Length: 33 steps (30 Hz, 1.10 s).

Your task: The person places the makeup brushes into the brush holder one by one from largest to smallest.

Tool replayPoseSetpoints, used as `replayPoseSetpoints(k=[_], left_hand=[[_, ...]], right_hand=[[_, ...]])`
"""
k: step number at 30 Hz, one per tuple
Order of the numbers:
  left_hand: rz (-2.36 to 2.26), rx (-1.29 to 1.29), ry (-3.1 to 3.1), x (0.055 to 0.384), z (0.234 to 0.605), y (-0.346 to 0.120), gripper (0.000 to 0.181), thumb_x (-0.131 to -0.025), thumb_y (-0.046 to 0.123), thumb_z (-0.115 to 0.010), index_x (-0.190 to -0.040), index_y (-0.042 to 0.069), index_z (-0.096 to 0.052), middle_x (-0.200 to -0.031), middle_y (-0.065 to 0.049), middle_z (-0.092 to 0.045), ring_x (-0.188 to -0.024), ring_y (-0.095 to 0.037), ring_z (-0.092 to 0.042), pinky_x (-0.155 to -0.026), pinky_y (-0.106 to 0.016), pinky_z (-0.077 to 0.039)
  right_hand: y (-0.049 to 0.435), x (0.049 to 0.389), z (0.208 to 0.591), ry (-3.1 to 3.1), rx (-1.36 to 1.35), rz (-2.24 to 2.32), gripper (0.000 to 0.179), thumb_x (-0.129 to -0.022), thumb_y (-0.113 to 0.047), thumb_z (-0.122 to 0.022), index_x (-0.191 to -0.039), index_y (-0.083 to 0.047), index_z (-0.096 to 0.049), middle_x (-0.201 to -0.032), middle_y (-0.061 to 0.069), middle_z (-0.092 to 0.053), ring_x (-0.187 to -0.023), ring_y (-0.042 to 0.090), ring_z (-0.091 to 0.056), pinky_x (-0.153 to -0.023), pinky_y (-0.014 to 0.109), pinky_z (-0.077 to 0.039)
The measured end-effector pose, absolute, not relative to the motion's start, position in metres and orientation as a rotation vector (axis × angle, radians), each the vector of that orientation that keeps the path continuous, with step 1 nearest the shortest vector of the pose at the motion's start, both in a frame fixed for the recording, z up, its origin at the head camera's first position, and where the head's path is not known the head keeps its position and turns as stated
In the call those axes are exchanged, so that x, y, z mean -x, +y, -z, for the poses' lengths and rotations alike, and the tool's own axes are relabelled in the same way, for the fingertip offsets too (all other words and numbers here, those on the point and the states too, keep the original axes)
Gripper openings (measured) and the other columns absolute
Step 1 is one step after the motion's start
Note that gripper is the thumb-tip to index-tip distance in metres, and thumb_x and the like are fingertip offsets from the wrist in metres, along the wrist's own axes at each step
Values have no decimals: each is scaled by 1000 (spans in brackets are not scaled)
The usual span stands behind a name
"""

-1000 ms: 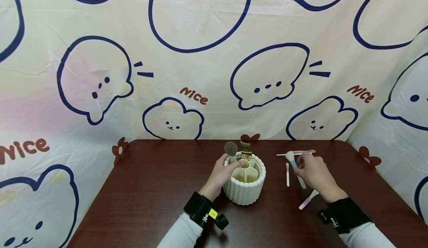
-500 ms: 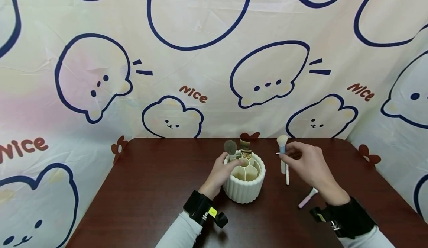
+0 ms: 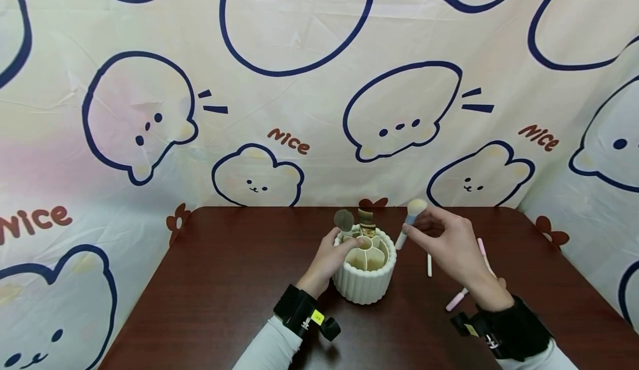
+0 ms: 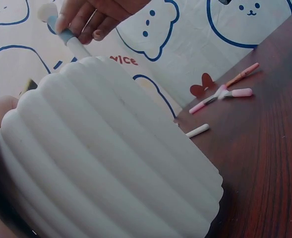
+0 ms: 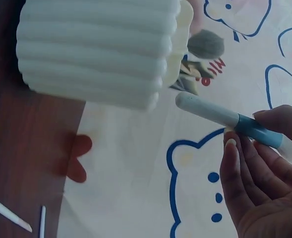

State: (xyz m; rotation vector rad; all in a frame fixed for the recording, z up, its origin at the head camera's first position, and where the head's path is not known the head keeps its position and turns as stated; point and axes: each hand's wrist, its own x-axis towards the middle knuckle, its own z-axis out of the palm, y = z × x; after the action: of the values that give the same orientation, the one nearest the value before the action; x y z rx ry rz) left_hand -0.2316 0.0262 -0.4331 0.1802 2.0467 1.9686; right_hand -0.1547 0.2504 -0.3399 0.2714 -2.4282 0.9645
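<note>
My left hand (image 3: 334, 262) grips the white ribbed brush holder (image 3: 365, 284) at its left side, thumb over the rim and the other fingers mostly hidden. Inside the holder are cream dividers; a round grey brush head (image 3: 344, 220) and a gold piece (image 3: 366, 223) stick up at the back. Just right of the rim, my right hand (image 3: 451, 242) pinches a makeup brush (image 5: 210, 111) between thumb and fingers at its blue section. Its pale bristles point up, and the white handle slants down toward the holder, its rounded end beside the rim in the right wrist view.
A thin white stick (image 3: 429, 265) lies on the dark wooden table (image 3: 239, 292), right of the holder. Pink-handled brushes (image 4: 241, 92) lie further right, partly behind my right hand in the head view. A printed cloth (image 3: 319, 109) hangs along the table's back edge.
My right hand has lifted the blue-and-white makeup brush and carried it left to the holder's rim, tilting its handle toward it. My left hand stays on the holder.
</note>
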Motion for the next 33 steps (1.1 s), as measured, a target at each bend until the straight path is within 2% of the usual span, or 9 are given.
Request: replayPoseSetpoints(k=[3,10,17,22,26,33], left_hand=[[-1958,-165,2056,231,433,26,91,-86,47,-76,-158,8,-37,-164,-15,-32,-151,-35,-26,-120,-59,-26],[-1957,-153,2058,230,432,26,93,-86,49,-76,-158,7,-35,-164,-16,-31,-151,-35,-26,-120,-59,-26],[-1954,-163,2051,230,433,25,93,-87,49,-75,-159,7,-34,-165,-17,-29,-151,-37,-25,-119,-61,-26],[-1970,-210,2040,232,433,25,81,-88,49,-75,-153,11,-45,-160,-12,-38,-149,-34,-31,-117,-61,-29],[-1971,-226,2032,232,433,25,80,-89,49,-74,-153,12,-45,-161,-12,-38,-149,-35,-31,-117,-61,-29],[-1950,-222,2038,231,433,25,80,-89,50,-73,-154,12,-44,-161,-13,-37,-149,-37,-31,-116,-63,-29]], right_hand=[[246,156,344,-2449,-308,-984,11,-91,-17,-79,-99,-14,-72,-89,-2,-73,-76,7,-66,-66,20,-55],[234,159,363,-2451,-466,-1013,17,-88,-6,-80,-99,-16,-71,-82,-7,-71,-67,9,-63,-57,27,-54],[228,159,372,-2485,-495,-981,16,-90,-12,-79,-100,-21,-71,-82,-11,-68,-61,7,-55,-52,26,-47],[227,161,375,-2494,-489,-957,14,-91,-12,-78,-102,-20,-72,-83,-11,-68,-61,7,-53,-53,24,-46],[226,160,380,-2527,-462,-947,13,-92,-14,-77,-104,-18,-74,-83,-9,-68,-61,8,-51,-54,24,-45],[224,157,385,-2572,-435,-943,19,-94,-14,-76,-112,-12,-79,-93,-5,-70,-84,13,-60,-67,25,-48]])
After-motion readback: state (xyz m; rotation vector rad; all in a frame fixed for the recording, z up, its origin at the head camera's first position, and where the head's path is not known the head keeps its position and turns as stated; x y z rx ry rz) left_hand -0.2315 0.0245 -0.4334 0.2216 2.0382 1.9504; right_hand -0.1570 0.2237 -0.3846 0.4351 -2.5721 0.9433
